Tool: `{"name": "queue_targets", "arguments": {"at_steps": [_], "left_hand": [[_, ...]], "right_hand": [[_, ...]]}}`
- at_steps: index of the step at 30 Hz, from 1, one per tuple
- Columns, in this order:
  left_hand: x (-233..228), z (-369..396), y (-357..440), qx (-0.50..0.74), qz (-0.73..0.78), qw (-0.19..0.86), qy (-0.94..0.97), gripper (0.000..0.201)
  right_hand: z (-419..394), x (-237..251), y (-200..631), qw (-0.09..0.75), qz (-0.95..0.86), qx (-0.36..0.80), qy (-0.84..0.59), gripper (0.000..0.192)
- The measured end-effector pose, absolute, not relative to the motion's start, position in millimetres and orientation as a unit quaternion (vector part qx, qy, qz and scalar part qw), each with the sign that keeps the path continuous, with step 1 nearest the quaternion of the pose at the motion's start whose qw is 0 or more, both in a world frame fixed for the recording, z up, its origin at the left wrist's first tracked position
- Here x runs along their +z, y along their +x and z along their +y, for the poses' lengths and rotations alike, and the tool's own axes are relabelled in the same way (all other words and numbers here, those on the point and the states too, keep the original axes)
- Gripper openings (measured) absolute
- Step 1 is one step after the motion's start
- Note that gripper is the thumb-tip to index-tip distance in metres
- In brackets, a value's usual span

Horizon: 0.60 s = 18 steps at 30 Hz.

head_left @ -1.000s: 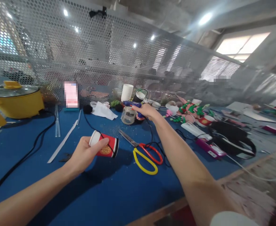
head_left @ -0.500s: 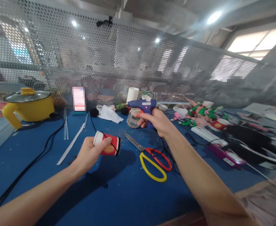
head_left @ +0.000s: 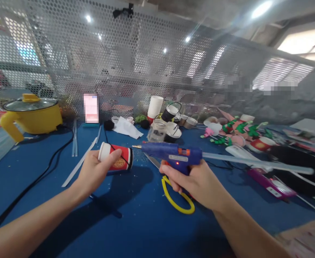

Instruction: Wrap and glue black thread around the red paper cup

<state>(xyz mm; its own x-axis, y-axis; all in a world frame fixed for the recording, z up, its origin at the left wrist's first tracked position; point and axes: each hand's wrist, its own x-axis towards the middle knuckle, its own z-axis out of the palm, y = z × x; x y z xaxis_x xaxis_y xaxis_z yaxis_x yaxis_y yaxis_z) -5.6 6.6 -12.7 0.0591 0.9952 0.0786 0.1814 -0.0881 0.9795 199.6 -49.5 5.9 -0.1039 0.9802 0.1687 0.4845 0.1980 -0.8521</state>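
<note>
My left hand [head_left: 93,170] is closed round a red and white paper cup [head_left: 125,154] lying on its side, its black-edged end facing right. A black cord [head_left: 105,135] runs over the cup and up toward a black yarn ball [head_left: 109,125]. In my right hand [head_left: 192,181] is a blue hot glue gun [head_left: 160,151], its red light lit. The metal nozzle points left, close to the cup's black-edged end; whether they touch I cannot tell. A clear glue stick [head_left: 254,162] sticks out of the gun's back. Below it lie scissors [head_left: 177,206], partly hidden by my right hand.
A yellow electric pot [head_left: 39,116] stands at the left, its black cable crossing the blue table [head_left: 136,229]. Behind are a phone [head_left: 91,109], white paper [head_left: 127,128], a clear jar [head_left: 156,130] and stacked cups [head_left: 155,105]. Craft flowers [head_left: 240,129] and a purple power strip [head_left: 272,184] are at the right.
My right hand has brought the glue gun nearer and lower, turning its nozzle toward the cup. The cup in my left hand has shifted slightly left and up in view.
</note>
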Motion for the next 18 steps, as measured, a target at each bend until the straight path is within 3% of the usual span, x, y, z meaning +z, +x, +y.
{"name": "queue_targets", "arguments": {"at_steps": [7, 12, 18], "left_hand": [[-16, 9, -5, 0.445, 0.537, 0.415, 0.584, 0.031], [-13, 7, -3, 0.443, 0.540, 0.392, 0.598, 0.034], [-10, 5, -1, 0.446, 0.536, 0.401, 0.594, 0.034]], "right_hand": [[-58, -8, 200, 0.328, -0.747, 0.173, -0.551, 0.019], [-58, -15, 201, 0.349, -0.743, 0.031, -0.570, 0.022], [-60, -8, 199, 0.326, -0.771, 0.076, -0.542, 0.016]]}}
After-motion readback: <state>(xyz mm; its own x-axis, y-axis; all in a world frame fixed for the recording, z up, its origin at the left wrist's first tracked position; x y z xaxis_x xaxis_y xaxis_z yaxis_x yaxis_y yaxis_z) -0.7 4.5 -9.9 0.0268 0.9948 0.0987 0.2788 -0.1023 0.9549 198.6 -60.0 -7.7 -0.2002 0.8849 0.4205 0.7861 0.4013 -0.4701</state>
